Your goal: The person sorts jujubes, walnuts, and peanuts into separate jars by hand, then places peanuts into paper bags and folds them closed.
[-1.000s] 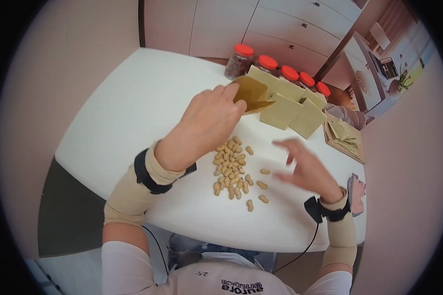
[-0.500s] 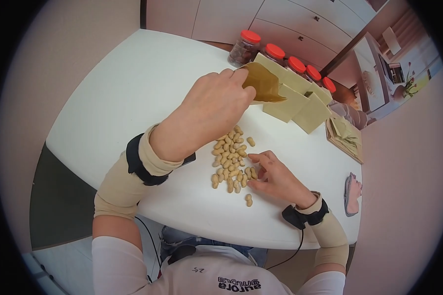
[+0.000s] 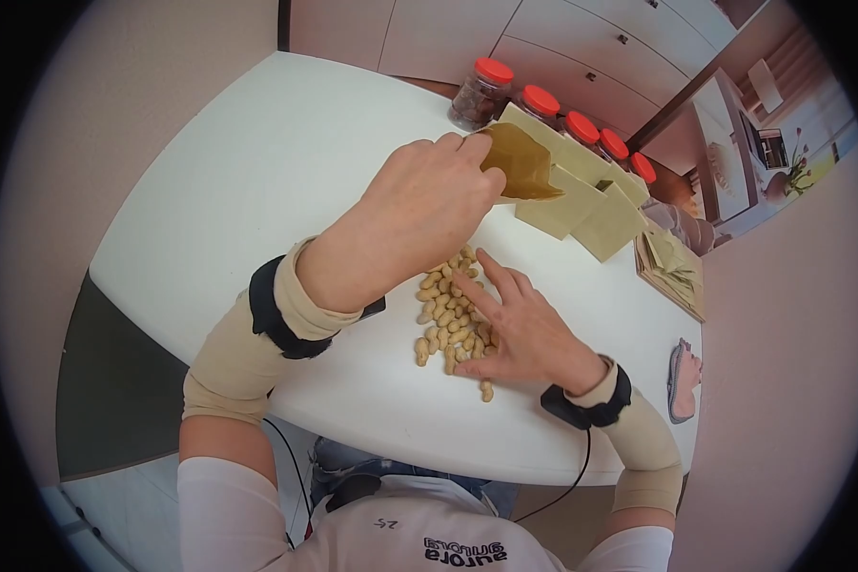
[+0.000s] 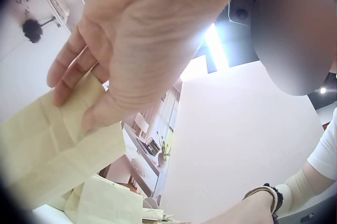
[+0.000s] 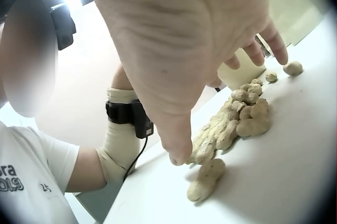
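My left hand (image 3: pixel 415 210) pinches the rim of a pale yellow paper bag (image 3: pixel 524 164), whose mouth gapes toward me above the table. In the left wrist view, the thumb and fingers sit on either side of the bag's edge (image 4: pixel 63 140). A loose heap of unshelled peanuts (image 3: pixel 437 303) lies on the white table below that hand. My right hand (image 3: pixel 534 336) reaches over the heap's right side, fingers spread and fingertips among the nuts. From the right wrist, its thumb tip is right beside a single peanut (image 5: pixel 206 180) at the near end.
More paper bags (image 3: pixel 608 227) stand upright behind the heap. Several red-lidded jars (image 3: pixel 479 100) line the back edge. A stack of flat bags (image 3: pixel 672 272) lies at the right, and a pink and grey cloth (image 3: pixel 682 383) is near the right edge.
My right hand has moved left and down from above the table onto the peanuts, gathering stray ones toward the heap. The left hand still holds the bag up.
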The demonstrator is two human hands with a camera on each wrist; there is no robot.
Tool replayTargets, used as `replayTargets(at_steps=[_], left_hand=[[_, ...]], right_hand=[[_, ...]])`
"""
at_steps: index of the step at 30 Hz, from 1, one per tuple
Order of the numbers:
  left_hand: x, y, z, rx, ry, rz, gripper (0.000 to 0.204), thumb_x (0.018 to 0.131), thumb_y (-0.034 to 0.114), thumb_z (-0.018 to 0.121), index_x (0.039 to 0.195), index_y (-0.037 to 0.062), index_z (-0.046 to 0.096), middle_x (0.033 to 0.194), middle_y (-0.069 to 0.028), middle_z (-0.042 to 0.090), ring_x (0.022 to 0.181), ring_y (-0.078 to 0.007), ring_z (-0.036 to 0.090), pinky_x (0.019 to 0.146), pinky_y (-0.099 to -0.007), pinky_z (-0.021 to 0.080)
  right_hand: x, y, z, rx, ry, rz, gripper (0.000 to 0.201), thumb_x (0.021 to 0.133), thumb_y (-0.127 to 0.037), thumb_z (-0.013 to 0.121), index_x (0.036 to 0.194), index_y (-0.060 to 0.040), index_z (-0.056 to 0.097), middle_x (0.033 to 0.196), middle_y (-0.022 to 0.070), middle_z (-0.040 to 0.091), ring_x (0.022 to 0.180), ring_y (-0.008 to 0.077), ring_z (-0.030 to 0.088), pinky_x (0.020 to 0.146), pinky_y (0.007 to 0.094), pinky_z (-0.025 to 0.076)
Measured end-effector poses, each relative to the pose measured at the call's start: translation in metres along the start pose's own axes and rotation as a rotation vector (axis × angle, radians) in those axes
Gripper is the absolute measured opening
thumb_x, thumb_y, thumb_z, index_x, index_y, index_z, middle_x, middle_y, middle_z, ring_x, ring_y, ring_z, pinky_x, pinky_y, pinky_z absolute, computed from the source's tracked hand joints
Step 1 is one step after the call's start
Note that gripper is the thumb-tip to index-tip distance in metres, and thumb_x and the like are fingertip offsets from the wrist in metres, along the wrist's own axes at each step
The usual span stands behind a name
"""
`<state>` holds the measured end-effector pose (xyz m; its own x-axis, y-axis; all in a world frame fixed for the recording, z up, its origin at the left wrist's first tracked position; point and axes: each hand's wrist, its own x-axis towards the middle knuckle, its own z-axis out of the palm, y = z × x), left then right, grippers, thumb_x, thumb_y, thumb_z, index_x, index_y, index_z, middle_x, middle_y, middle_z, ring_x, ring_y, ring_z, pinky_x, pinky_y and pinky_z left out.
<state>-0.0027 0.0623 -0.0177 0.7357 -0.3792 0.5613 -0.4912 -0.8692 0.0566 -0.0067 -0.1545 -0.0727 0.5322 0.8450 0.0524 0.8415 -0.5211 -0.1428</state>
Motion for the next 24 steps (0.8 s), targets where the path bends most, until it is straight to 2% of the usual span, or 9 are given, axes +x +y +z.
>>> replayTargets(at_steps=[1, 3, 6, 10, 12, 13, 15, 18, 24], left_hand=[[0.0, 0.0, 0.0, 0.005, 0.001, 0.002, 0.01, 0.074, 0.001, 0.06, 0.084, -0.0007, 0.061, 0.113, -0.0157, 0.059, 0.085, -0.0282, 0.061, 0.07, -0.0381, 0.052], [0.001, 0.0, -0.001, 0.011, -0.02, -0.003, 0.009, 0.075, 0.001, 0.061, 0.084, -0.0008, 0.061, 0.111, -0.0149, 0.059, 0.084, -0.0277, 0.06, 0.07, -0.0378, 0.052], [0.001, -0.001, 0.0, 0.006, -0.031, -0.012, 0.009, 0.075, 0.002, 0.061, 0.084, -0.0008, 0.061, 0.11, -0.0143, 0.058, 0.084, -0.0272, 0.06, 0.069, -0.0375, 0.052], [0.0, -0.001, -0.002, 0.004, -0.013, 0.009, 0.009, 0.074, 0.002, 0.062, 0.083, -0.0007, 0.061, 0.112, -0.0146, 0.058, 0.084, -0.027, 0.06, 0.069, -0.0373, 0.052], [0.0, -0.001, -0.002, -0.001, -0.03, 0.004, 0.01, 0.074, 0.002, 0.063, 0.083, -0.0007, 0.061, 0.114, -0.0151, 0.058, 0.084, -0.0269, 0.06, 0.07, -0.037, 0.052], [0.0, -0.002, -0.002, -0.001, -0.027, 0.004, 0.01, 0.074, 0.002, 0.063, 0.083, -0.0007, 0.061, 0.114, -0.0151, 0.058, 0.084, -0.0269, 0.06, 0.07, -0.037, 0.052], [0.0, -0.002, -0.002, -0.002, -0.019, 0.001, 0.01, 0.074, 0.002, 0.063, 0.083, -0.0006, 0.061, 0.116, -0.0157, 0.058, 0.084, -0.0269, 0.061, 0.07, -0.0367, 0.052], [0.0, -0.001, -0.002, 0.006, -0.046, -0.009, 0.01, 0.073, 0.001, 0.063, 0.083, -0.0008, 0.061, 0.116, -0.016, 0.058, 0.085, -0.027, 0.061, 0.07, -0.0366, 0.052], [0.001, -0.001, -0.004, 0.002, -0.056, -0.014, 0.01, 0.072, 0.0, 0.062, 0.083, -0.0013, 0.061, 0.116, -0.0161, 0.058, 0.084, -0.0276, 0.061, 0.071, -0.0366, 0.052]], right_hand=[[0.007, 0.001, -0.003, -0.001, 0.005, -0.002, 0.093, 0.065, -0.043, 0.08, 0.143, -0.0109, 0.04, 0.146, 0.0242, 0.03, 0.122, 0.0434, 0.043, 0.092, 0.0471, 0.049], [0.021, 0.001, -0.01, 0.045, -0.177, 0.101, 0.088, 0.065, -0.042, 0.079, 0.142, -0.0157, 0.043, 0.142, 0.0222, 0.035, 0.119, 0.0408, 0.045, 0.09, 0.0467, 0.05], [0.035, 0.0, -0.011, 0.08, -0.23, 0.13, 0.08, 0.067, -0.036, 0.077, 0.139, -0.0176, 0.047, 0.134, 0.019, 0.041, 0.115, 0.0368, 0.049, 0.088, 0.0451, 0.052], [0.042, 0.009, -0.003, 0.179, -0.162, 0.126, 0.068, 0.07, -0.029, 0.073, 0.133, -0.0136, 0.051, 0.125, 0.0158, 0.046, 0.111, 0.0327, 0.054, 0.087, 0.042, 0.053], [0.042, 0.013, -0.001, 0.296, -0.146, 0.157, 0.054, 0.073, -0.02, 0.071, 0.123, -0.0097, 0.056, 0.122, 0.0142, 0.047, 0.103, 0.0303, 0.058, 0.086, 0.0376, 0.053], [0.042, 0.015, 0.001, 0.293, -0.146, 0.157, 0.054, 0.073, -0.02, 0.071, 0.123, -0.0097, 0.056, 0.122, 0.0142, 0.047, 0.103, 0.0303, 0.058, 0.086, 0.0376, 0.053], [0.04, 0.019, 0.005, 0.374, -0.124, 0.158, 0.041, 0.074, -0.01, 0.068, 0.114, -0.0056, 0.06, 0.12, 0.0142, 0.048, 0.096, 0.0293, 0.061, 0.086, 0.0354, 0.053], [0.04, 0.015, 0.003, 0.384, -0.099, 0.158, 0.034, 0.074, -0.003, 0.066, 0.108, -0.0033, 0.062, 0.117, 0.014, 0.05, 0.092, 0.0295, 0.062, 0.085, 0.0351, 0.053], [0.039, 0.018, 0.005, 0.387, -0.069, 0.132, 0.029, 0.074, 0.0, 0.064, 0.103, -0.0023, 0.063, 0.114, 0.0131, 0.052, 0.094, 0.0297, 0.062, 0.084, 0.0357, 0.053]])
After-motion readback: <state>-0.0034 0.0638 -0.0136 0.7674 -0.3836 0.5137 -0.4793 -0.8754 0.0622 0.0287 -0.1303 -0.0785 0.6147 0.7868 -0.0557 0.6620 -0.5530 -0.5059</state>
